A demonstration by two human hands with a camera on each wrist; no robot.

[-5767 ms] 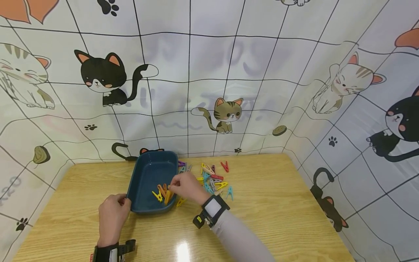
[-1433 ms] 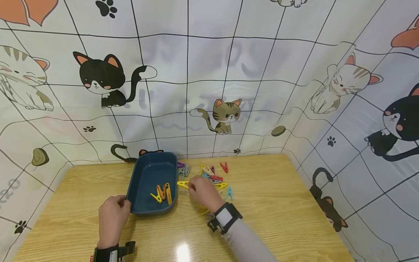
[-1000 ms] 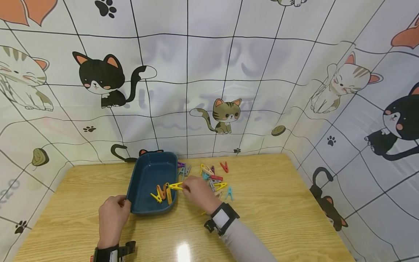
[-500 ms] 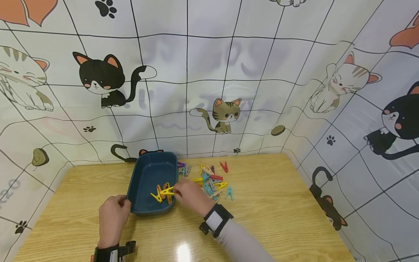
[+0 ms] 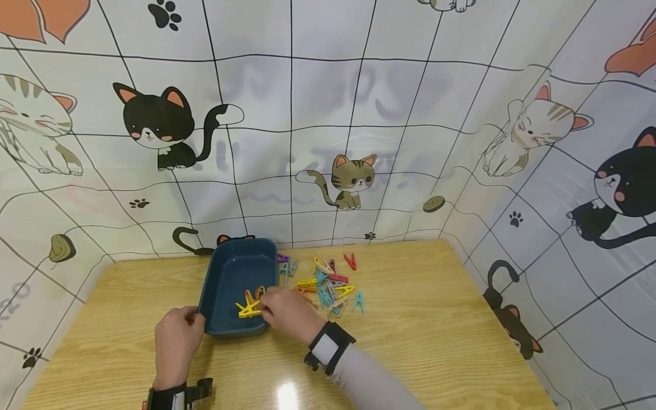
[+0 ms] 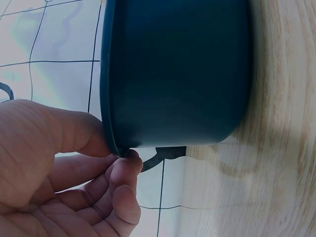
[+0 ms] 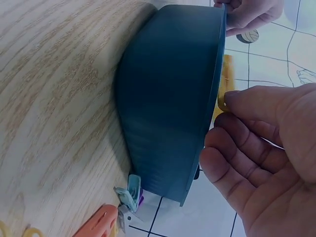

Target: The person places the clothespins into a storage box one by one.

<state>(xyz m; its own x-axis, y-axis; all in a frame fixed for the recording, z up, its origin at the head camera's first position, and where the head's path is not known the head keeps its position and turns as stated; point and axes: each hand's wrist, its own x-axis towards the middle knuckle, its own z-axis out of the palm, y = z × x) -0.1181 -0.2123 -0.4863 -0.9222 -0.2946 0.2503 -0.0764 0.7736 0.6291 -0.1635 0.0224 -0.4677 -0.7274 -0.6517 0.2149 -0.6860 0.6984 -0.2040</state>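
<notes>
The left hand (image 5: 176, 341) is gripping the near left corner of the dark blue tray (image 5: 221, 273), thumb over the rim and fingers curled against the outer wall, as the left wrist view is showing. To the right of that grip, the right hand (image 5: 287, 312) is reaching over the tray's right wall with fingers curled, pinching a yellow clothespin (image 5: 249, 310) just above the tray floor; the peg is not yet let go. Under and just beside the fingertips, a few orange and yellow pegs (image 5: 254, 296) are already lying in the near end of the tray, so the sorting appears to be underway but far from finished. Further right of the right hand, a loose pile of coloured clothespins (image 5: 328, 282) is waiting on the wooden table (image 5: 435, 330), with a red one (image 5: 351, 261) at its far edge and a blue one (image 5: 359, 302) at its right edge.

For room: the tray's far half is lying bare beyond the right-hand grip, giving plenty of space to drop pegs. The tray wall is standing between the right hand and the pile, so each pass is needing a lift over the rim. The cat-print curtain (image 5: 328, 125) is closing in the table at the back and on both sides, well apart from both hands
</notes>
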